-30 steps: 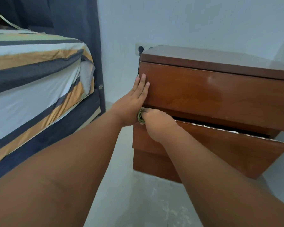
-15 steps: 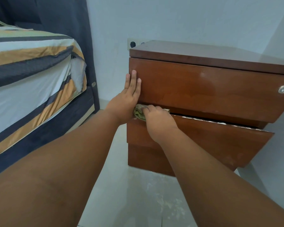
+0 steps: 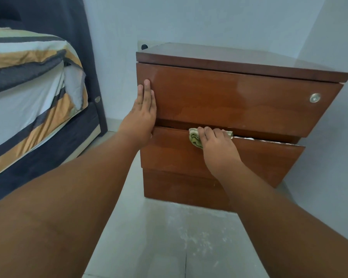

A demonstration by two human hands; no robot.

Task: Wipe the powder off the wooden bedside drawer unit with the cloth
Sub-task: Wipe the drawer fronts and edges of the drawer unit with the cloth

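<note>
**A:** Where did the wiping stand at that point?

**B:** The right hand [image 3: 217, 146] was curled down over a bunched green cloth [image 3: 195, 138], pressing it onto the top edge of the lower drawer [image 3: 249, 157], which stood slightly pulled out from the wooden bedside drawer unit [image 3: 229, 101]. The left hand [image 3: 142, 115] lay flat and fully spread, holding nothing, against the upper drawer front [image 3: 239, 97] at about nine o'clock of that panel.

**A:** And the powder?

**B:** A thin white line [image 3: 269, 141] ran along the same edge toward three o'clock of the cloth. Faint pale smears showed on the upper front too, and white specks lay on the floor [image 3: 199, 237] at six o'clock of the unit.

**A:** So how should that stroke have been done?

**B:** In my judgement, one steady drag toward three o'clock, with the cloth folded over the lip so it caught both the top and the front corner. Pressure needed to stay light, since the drawer could slide; the braced left hand looked useful for steadying the unit. Lifting the cloth away at the end, rather than flicking, would have kept more powder off the floor.
</note>
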